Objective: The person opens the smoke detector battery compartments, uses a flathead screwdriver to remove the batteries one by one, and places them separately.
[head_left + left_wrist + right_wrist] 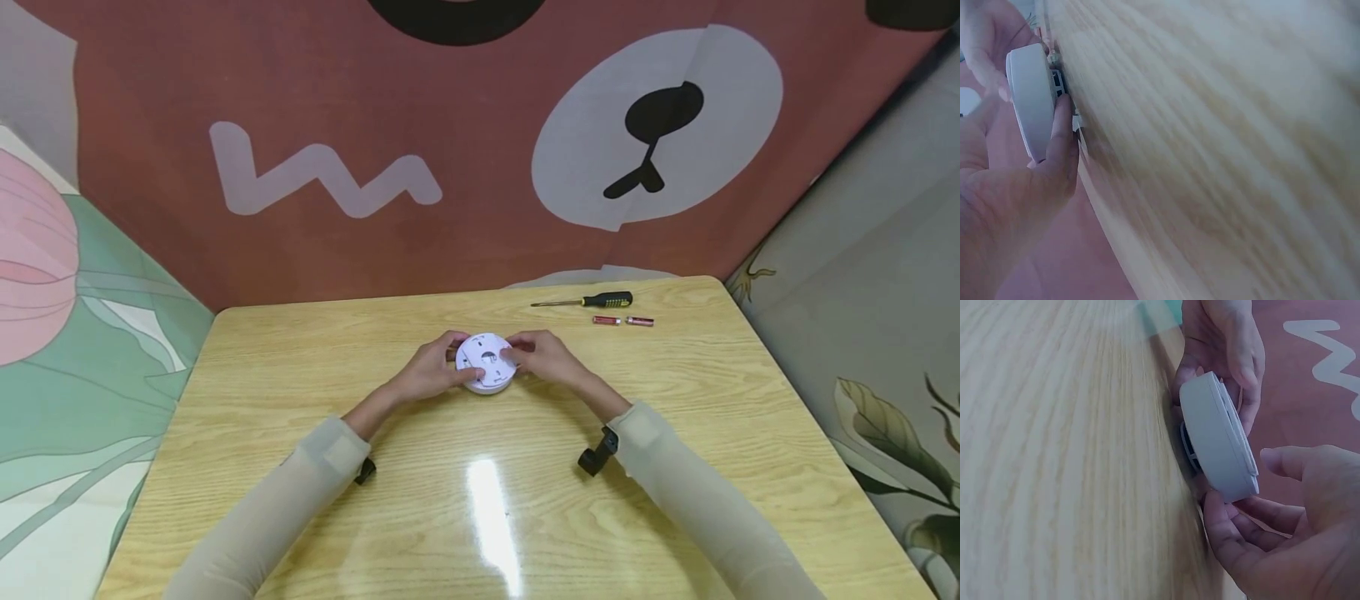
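Note:
A round white smoke alarm (486,387) is held a little above the table, its flat back with slots and a central hole facing up. My left hand (433,367) grips its left side, thumb over the upper face and fingers at the edge and beneath. On the other side my right hand (551,358) holds the rim. In the right wrist view, the right fingers (1235,540) touch the lower edge while the thumb stands off the face. A dark vented part shows on the alarm's underside (1190,447).
Behind and to the right, a black-and-yellow screwdriver (607,300) lies on the wooden table (300,358). Two red batteries (606,320) lie end to end just in front of it. A patterned cloth (360,250) hangs along the table's back edge.

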Demonstrator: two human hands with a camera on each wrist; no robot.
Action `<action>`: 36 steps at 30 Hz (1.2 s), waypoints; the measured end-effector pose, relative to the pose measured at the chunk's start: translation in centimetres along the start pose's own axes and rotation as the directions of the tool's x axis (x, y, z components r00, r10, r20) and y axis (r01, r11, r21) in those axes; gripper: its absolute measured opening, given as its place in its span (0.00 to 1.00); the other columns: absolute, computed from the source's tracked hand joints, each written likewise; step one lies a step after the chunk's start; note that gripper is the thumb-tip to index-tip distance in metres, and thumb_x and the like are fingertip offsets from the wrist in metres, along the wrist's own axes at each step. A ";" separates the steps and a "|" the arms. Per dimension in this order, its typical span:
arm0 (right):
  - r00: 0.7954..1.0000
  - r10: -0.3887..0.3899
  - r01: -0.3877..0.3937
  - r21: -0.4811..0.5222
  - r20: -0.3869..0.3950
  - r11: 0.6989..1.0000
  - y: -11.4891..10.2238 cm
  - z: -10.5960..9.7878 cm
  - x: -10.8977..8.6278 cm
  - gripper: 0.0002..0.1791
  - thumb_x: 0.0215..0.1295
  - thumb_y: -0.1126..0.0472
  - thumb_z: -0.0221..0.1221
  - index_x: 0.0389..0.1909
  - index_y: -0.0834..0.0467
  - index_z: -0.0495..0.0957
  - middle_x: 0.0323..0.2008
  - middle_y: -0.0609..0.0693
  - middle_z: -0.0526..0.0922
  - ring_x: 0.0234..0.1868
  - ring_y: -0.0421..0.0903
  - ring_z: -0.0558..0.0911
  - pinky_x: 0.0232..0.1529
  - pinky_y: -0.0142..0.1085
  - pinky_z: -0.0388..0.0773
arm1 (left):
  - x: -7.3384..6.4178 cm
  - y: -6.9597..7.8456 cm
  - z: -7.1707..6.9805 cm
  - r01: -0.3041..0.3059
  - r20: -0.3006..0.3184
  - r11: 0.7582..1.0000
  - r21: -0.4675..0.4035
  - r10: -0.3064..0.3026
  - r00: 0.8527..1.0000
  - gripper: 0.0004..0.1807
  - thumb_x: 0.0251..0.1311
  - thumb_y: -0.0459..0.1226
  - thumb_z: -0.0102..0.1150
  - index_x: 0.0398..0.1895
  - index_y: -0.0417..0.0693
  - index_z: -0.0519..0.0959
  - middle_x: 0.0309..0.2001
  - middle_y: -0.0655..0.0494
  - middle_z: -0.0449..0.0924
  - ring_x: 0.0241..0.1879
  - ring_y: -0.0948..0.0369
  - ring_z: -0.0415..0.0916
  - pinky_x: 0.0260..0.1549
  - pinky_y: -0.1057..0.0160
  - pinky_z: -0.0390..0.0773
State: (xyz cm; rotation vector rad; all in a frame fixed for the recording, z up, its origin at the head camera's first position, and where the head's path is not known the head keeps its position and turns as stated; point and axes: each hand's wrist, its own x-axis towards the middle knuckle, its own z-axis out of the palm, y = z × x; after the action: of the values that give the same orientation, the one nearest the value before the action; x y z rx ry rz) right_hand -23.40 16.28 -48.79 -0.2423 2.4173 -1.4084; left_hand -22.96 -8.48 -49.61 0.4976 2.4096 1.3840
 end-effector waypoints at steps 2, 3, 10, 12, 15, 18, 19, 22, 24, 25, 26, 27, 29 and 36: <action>1.000 -0.003 0.003 0.045 0.015 0.999 0.1 0.1 0.0 0.23 0.76 0.60 0.63 0.65 0.71 0.78 0.54 0.65 0.86 0.44 0.48 0.87 0.44 0.41 0.88 | 0.1 0.0 0.1 0.006 -0.020 1.000 -0.003 -0.006 1.000 0.34 0.68 0.43 0.72 0.71 0.39 0.71 0.64 0.42 0.80 0.64 0.48 0.79 0.57 0.56 0.83; 1.000 -0.006 0.004 0.073 0.023 0.997 0.2 0.1 0.0 0.24 0.75 0.61 0.63 0.65 0.71 0.78 0.53 0.65 0.85 0.44 0.48 0.86 0.45 0.41 0.88 | 0.1 0.0 0.1 0.016 -0.026 1.000 -0.024 -0.016 1.000 0.31 0.70 0.42 0.70 0.70 0.39 0.72 0.62 0.42 0.81 0.62 0.49 0.81 0.53 0.57 0.84; 0.999 -0.001 -0.004 0.182 0.032 0.983 0.6 0.7 -0.2 0.25 0.71 0.66 0.66 0.66 0.71 0.76 0.51 0.65 0.83 0.45 0.48 0.84 0.46 0.41 0.88 | 0.1 0.3 0.5 0.122 -0.034 0.958 -0.258 -0.135 0.990 0.23 0.74 0.36 0.65 0.68 0.39 0.75 0.55 0.43 0.82 0.50 0.55 0.82 0.40 0.60 0.88; 1.000 -0.002 -0.003 0.174 0.027 0.985 0.7 0.8 -0.2 0.26 0.70 0.66 0.67 0.66 0.71 0.76 0.51 0.64 0.84 0.44 0.47 0.84 0.45 0.38 0.88 | 0.2 0.2 0.6 0.137 -0.040 0.954 -0.266 -0.153 0.987 0.23 0.74 0.36 0.65 0.68 0.39 0.75 0.54 0.44 0.82 0.49 0.56 0.81 0.39 0.60 0.88; 1.000 -0.004 0.001 0.152 0.017 0.988 0.8 0.8 -0.2 0.27 0.69 0.66 0.69 0.66 0.69 0.77 0.51 0.63 0.85 0.43 0.46 0.84 0.42 0.34 0.86 | 0.3 0.2 0.7 0.151 -0.051 0.955 -0.254 -0.169 0.984 0.23 0.73 0.36 0.66 0.68 0.40 0.76 0.53 0.45 0.81 0.48 0.57 0.80 0.39 0.62 0.88; 1.000 -0.011 0.010 0.123 0.004 0.992 0.8 0.8 -0.2 0.28 0.68 0.65 0.70 0.66 0.69 0.77 0.50 0.62 0.86 0.43 0.46 0.83 0.39 0.31 0.84 | 0.6 0.2 0.7 0.159 -0.054 0.955 -0.252 -0.178 0.982 0.22 0.73 0.35 0.66 0.67 0.40 0.76 0.54 0.44 0.82 0.49 0.56 0.81 0.38 0.62 0.88; 1.000 -0.013 0.013 0.113 -0.001 0.994 0.8 0.8 -0.2 0.28 0.67 0.65 0.71 0.66 0.68 0.77 0.49 0.61 0.86 0.42 0.46 0.83 0.38 0.30 0.83 | 0.7 0.3 0.7 0.164 -0.055 0.953 -0.255 -0.183 0.982 0.22 0.73 0.35 0.65 0.67 0.40 0.76 0.54 0.44 0.82 0.49 0.55 0.81 0.38 0.62 0.88; 1.000 -0.021 0.022 0.083 -0.013 0.996 0.9 0.8 -0.2 0.28 0.67 0.63 0.71 0.66 0.68 0.78 0.49 0.61 0.87 0.42 0.46 0.83 0.38 0.30 0.80 | 0.9 0.3 0.7 0.173 -0.060 0.949 -0.263 -0.195 0.979 0.21 0.73 0.34 0.65 0.65 0.40 0.77 0.54 0.44 0.81 0.49 0.55 0.80 0.37 0.62 0.87; 1.000 -0.022 0.023 0.080 -0.016 0.997 0.8 0.7 -0.2 0.28 0.67 0.63 0.71 0.66 0.68 0.78 0.49 0.60 0.87 0.42 0.46 0.83 0.38 0.30 0.80 | 1.0 0.3 0.7 0.169 -0.069 0.951 -0.259 -0.193 0.979 0.20 0.73 0.33 0.65 0.65 0.40 0.77 0.54 0.44 0.82 0.48 0.55 0.80 0.36 0.63 0.87; 1.000 -0.019 0.020 0.093 -0.016 0.995 0.8 0.7 -0.2 0.28 0.68 0.64 0.70 0.66 0.68 0.78 0.49 0.61 0.86 0.43 0.46 0.83 0.39 0.31 0.80 | 1.0 0.4 0.7 0.168 -0.073 0.951 -0.259 -0.193 0.978 0.20 0.73 0.33 0.65 0.65 0.39 0.77 0.53 0.43 0.82 0.48 0.56 0.80 0.35 0.63 0.87; 1.000 -0.014 0.015 0.115 -0.010 0.993 0.8 0.7 -0.3 0.28 0.68 0.64 0.70 0.67 0.68 0.77 0.49 0.61 0.86 0.43 0.46 0.83 0.40 0.32 0.82 | 1.0 0.4 0.7 0.167 -0.078 0.952 -0.258 -0.193 0.978 0.20 0.73 0.33 0.65 0.65 0.39 0.77 0.53 0.43 0.82 0.47 0.56 0.80 0.34 0.63 0.87; 1.000 -0.010 0.011 0.143 -0.003 0.990 0.8 0.7 -0.3 0.28 0.69 0.65 0.68 0.67 0.69 0.76 0.50 0.61 0.85 0.44 0.45 0.82 0.41 0.32 0.83 | 1.0 0.4 0.7 0.166 -0.081 0.951 -0.261 -0.193 0.978 0.20 0.73 0.33 0.65 0.65 0.39 0.77 0.53 0.43 0.82 0.47 0.56 0.81 0.34 0.63 0.87; 1.000 0.006 -0.009 0.216 0.017 0.976 0.8 0.7 -0.4 0.27 0.71 0.67 0.66 0.69 0.69 0.74 0.50 0.61 0.84 0.45 0.45 0.82 0.44 0.34 0.85 | 1.0 0.6 0.7 0.165 -0.081 0.948 -0.271 -0.193 0.978 0.20 0.73 0.32 0.64 0.66 0.38 0.77 0.53 0.43 0.82 0.46 0.57 0.81 0.34 0.64 0.87; 0.989 0.061 -0.118 0.466 0.136 0.877 0.9 0.4 -0.6 0.31 0.76 0.74 0.57 0.77 0.65 0.65 0.56 0.66 0.81 0.46 0.47 0.86 0.52 0.43 0.87 | 0.9 0.7 0.5 0.174 -0.048 0.934 -0.311 -0.198 0.979 0.21 0.75 0.33 0.62 0.68 0.38 0.78 0.57 0.42 0.81 0.43 0.60 0.81 0.34 0.66 0.85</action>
State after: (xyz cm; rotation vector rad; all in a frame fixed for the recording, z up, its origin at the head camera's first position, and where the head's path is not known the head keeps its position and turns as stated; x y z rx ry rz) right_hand -22.69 16.64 -49.65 -0.0852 1.8870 -1.8279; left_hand -23.44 -7.39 -49.30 0.1336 2.1742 1.6748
